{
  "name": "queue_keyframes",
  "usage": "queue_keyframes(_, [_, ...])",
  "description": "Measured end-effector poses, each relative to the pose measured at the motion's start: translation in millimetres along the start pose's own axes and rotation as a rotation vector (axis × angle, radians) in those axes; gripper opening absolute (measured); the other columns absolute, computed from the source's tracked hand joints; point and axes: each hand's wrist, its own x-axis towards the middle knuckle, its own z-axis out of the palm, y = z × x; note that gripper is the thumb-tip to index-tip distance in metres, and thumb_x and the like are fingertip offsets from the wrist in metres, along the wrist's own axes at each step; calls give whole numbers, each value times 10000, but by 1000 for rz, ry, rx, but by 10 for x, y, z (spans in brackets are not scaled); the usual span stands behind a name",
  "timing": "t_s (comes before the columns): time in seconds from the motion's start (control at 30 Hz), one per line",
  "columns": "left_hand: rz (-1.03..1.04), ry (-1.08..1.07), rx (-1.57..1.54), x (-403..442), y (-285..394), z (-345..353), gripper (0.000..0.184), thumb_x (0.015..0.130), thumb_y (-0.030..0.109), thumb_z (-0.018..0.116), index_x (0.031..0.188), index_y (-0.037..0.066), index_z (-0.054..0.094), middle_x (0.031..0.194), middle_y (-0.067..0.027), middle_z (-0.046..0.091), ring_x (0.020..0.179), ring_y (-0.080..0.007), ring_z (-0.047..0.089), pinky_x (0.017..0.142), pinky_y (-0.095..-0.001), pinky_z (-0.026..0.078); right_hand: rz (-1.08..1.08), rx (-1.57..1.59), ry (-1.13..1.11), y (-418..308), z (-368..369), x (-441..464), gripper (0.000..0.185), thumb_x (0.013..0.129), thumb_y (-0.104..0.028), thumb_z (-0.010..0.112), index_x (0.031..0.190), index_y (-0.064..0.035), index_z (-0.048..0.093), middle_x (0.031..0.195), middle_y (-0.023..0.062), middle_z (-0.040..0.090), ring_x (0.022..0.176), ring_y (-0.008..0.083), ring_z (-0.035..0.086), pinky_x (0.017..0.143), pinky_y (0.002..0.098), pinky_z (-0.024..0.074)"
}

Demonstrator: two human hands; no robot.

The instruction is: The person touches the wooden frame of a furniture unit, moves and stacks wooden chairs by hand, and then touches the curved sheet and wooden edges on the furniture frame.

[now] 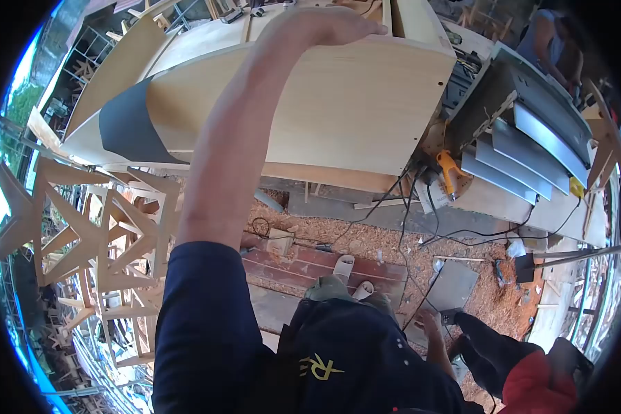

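Note:
My left arm reaches across the front of a large pale wooden cabinet (352, 103). At its top edge, my left hand (339, 26) is closed over the wooden panel, thumb along the near side; most of the other fingers are hidden. A dark grey sheet (134, 124) lies against the left part of the cabinet's front. My right hand (429, 321) hangs low beside my body, fingers loosely apart and holding nothing I can see. Below it is a grey board (454, 283) on the floor.
A yellow-orange power tool (450, 172) with black cables lies right of the cabinet, near stacked grey panels (510, 162). Wooden frames (107, 234) stand at left. Sawdust (366, 238) covers the floor. One person (545, 41) is at upper right; another in red (538, 379) is at lower right.

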Motion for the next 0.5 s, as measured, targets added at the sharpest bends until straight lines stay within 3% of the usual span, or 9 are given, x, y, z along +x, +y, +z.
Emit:
queue_keyframes(0.13, [85, 39, -42, 176, -131, 120, 632, 964, 605, 411, 1330, 129, 609, 1382, -138, 575, 1247, -321, 543, 1062, -398, 379, -132, -8, 65, -506, 153, 184, 277, 889, -291, 689, 1060, -77, 643, 856, 22, 645, 791, 151, 653, 666, 322, 537])
queue_keyframes(0.23, [104, 54, -117, 168, -193, 163, 650, 965, 598, 402, 1333, 101, 602, 1391, -148, 568, 1252, -331, 540, 1073, -379, 373, -329, -199, 346, -883, 205, 233, 323, 895, -303, 687, 1092, -52, 636, 866, 0, 633, 807, 144, 650, 677, 281, 525])
queue_keyframes(0.33, [153, -73, -167, 144, -160, 66, 681, 969, 600, 370, 1351, 78, 583, 1395, -145, 564, 1331, -305, 479, 1120, -359, 323, -484, -170, 485, -1472, 163, 75, 409, 905, -310, 679, 1198, -36, 596, 1003, 64, 636, 942, 193, 640, 787, 296, 521])
queue_keyframes(0.4, [81, -72, -146, 127, -84, 66, 666, 976, 581, 380, 1331, 61, 594, 1373, -153, 579, 1319, -299, 490, 1114, -356, 329, -547, -339, 629, -1922, 130, -18, 542, 892, -280, 692, 1333, -27, 503, 1250, 177, 573, 1188, 286, 554, 976, 369, 466])
queue_keyframes(0.5, [7, -77, -191, 172, -107, 64, 640, 974, 553, 426, 1317, 40, 600, 1362, -161, 587, 1308, -287, 501, 1107, -356, 334, -845, -527, 704, -2347, -141, 177, 672, 871, -242, 704, 1425, -22, 394, 1454, 256, 406, 1376, 374, 377, 1116, 452, 342])
